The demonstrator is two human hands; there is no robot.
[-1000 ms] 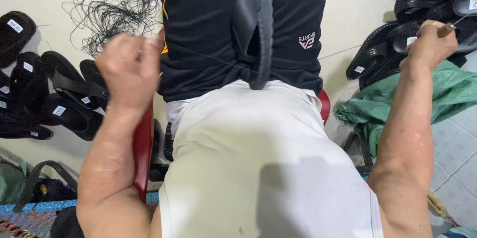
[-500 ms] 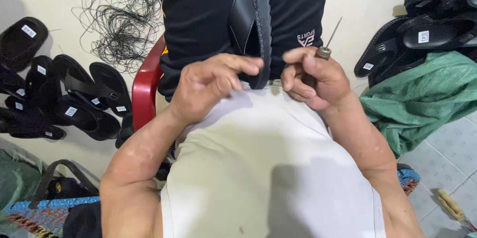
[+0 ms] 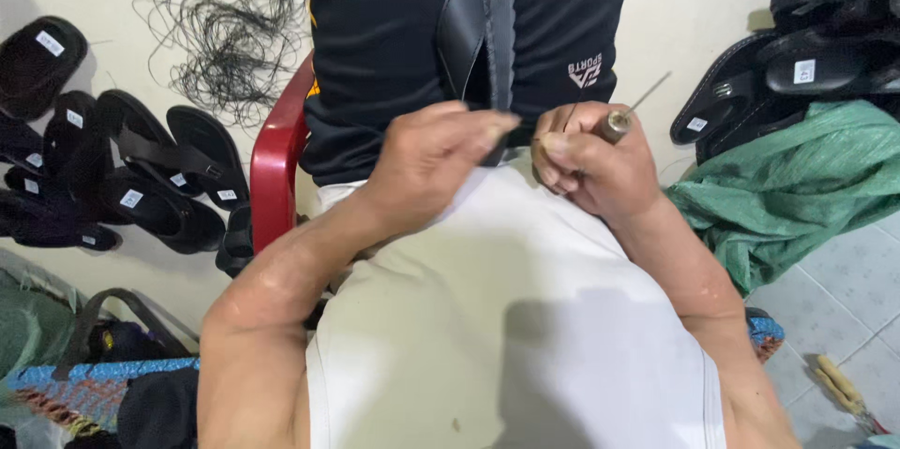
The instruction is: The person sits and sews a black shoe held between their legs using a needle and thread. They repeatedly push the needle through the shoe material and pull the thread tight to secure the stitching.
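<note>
Holding: the person sits on a red plastic chair [image 3: 274, 168] with a black sole piece [image 3: 483, 27] standing between the knees, against black shorts.
Sole piece: flat, smooth and dark, like leather or rubber; its long side runs up and down, with the thin edge facing the camera.
Left hand [image 3: 436, 163]: fingers stretched and pinched at the lower end of the sole piece, touching it.
Right hand [image 3: 591, 163]: closed in a fist around the handle of an awl [image 3: 630, 112].
Awl: a thin shiny metal needle on a round handle; the needle points up and to the right, away from the sole piece.
Thread: a thin dark line seems to run from the right fist to the sole piece, but it is too fine to be sure.
Floor, left side: black sandals [image 3: 141, 177] with white tags lie in a row, and a loose tangle of black thread [image 3: 225, 37] is spread above them.
Floor, right side: more black sandals [image 3: 806, 46] sit in a pile beside a crumpled green woven sack [image 3: 797, 187].
Bottom right corner: a wooden-handled tool [image 3: 839, 388] lies on the pale tiles.
</note>
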